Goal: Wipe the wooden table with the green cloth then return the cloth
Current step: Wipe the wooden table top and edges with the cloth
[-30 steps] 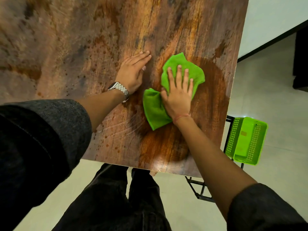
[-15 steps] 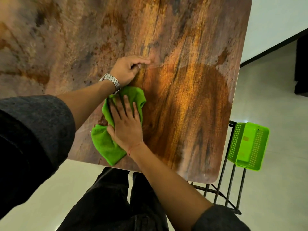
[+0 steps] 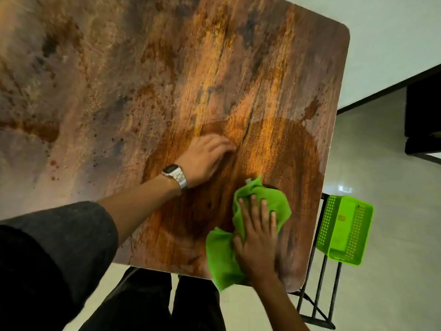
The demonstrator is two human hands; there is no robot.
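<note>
A dark grey sleeve (image 3: 55,249) is filling the lower left of the view, and the bare forearm coming out of it is reaching across the brown, streaky-grained wooden table (image 3: 119,80). A silver metal wristwatch (image 3: 175,176) is sitting on that wrist. Beyond it, the left hand (image 3: 205,156) is resting on the tabletop with its fingers (image 3: 224,145) curled loosely under and gripping nothing (their tips are blurred, so how firmly they are pressing cannot be told). A darker, damp-looking round patch (image 3: 281,158) is spreading across the wood from under these fingers toward the right-hand edge.

To the right of and nearer than the left fingers, the crumpled bright green cloth (image 3: 222,256) is lying on the table close to its near right corner, one end hanging just over the near edge. The right hand (image 3: 259,237) is lying flat on top of it, fingers (image 3: 254,209) spread open and extended away from the person, pressing the cloth down rather than clutching it; green fabric is showing beyond the fingertips and to the left of the thumb.

Further right, past the table edge and well apart from both hands, a bright green perforated plastic basket (image 3: 344,229) is sitting on a black metal frame (image 3: 319,299) above the pale floor.
</note>
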